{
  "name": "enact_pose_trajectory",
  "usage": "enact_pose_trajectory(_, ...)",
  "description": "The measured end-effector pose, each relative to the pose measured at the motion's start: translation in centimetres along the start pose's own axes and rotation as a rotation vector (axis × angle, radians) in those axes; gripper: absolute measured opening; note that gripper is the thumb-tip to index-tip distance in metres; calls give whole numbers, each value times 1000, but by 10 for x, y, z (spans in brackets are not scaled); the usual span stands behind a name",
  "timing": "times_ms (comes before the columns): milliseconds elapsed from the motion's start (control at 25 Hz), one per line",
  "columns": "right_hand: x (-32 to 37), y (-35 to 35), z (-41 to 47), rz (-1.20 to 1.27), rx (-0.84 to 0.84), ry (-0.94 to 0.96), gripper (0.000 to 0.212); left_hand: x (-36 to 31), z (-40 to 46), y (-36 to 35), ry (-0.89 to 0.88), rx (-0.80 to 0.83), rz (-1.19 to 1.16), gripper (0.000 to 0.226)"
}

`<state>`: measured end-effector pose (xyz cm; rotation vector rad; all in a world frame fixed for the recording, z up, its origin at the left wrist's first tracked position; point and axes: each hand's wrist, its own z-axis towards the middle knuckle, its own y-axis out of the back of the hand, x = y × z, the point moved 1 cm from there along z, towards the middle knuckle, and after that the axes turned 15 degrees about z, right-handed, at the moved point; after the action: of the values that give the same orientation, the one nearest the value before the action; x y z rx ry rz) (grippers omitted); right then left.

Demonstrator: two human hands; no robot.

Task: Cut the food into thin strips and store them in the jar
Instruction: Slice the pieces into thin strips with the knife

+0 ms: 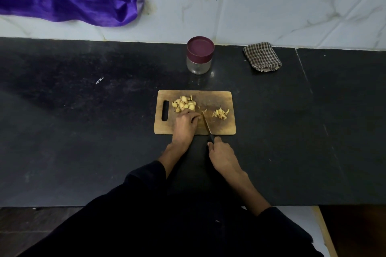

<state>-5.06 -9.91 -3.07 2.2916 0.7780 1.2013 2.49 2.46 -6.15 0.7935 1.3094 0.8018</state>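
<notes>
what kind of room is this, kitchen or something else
Most likely a home kitchen: a dark stone counter set against a marble-look tiled wall, with a wooden cutting board of chopped food and a lidded glass jar behind it.

Food pieces (184,104): pale yellow chunks, heaped on the far left part of the wooden cutting board (219,98).
Cut strips (220,113): small pile of thin yellow slivers, on the right part of the board.
Jar (199,58): clear glass, maroon lid on, upright on the counter beyond the board.
</notes>
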Motion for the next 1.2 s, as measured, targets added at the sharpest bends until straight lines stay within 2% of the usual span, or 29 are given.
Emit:
enact_pose_trajectory(200, -4, 8, 1, 62, -73, -22, 33, 1, -1, 0, 10, -1, -21, 19)
enact_pose_trajectory(640, 3, -7, 2, 71, 57, 35, 32, 6, 0, 4, 112, -12, -86, 14)
enact_pose_trajectory(920, -1, 10, 6, 85, -75, -23, 34, 6, -1, 4, 103, -28, -93, 11)
enact_pose_trajectory(1200, 26, -6, 14, 120, 18, 6, 31, 6, -1, 3, 87, -33, -78, 12)
